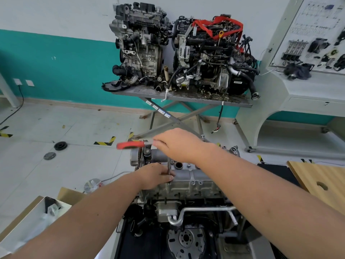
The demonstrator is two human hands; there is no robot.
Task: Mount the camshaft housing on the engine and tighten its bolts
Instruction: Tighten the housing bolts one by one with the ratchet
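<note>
While the housing (183,174) sits on the engine (186,206) below, the right hand (179,144) grips a red-handled ratchet (130,145), and the left hand (156,175) pinches its thin extension bar (169,170) over a bolt (169,183). Rigid cast metal, probably heavy; the bar likely needs steadying low down.

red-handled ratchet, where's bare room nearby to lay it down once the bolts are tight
Bare spots: the plywood board right of the grey camshaft housing, clear of its round hole, and the black mat beside it. Crowded: the housing top, where both hands work.
</note>
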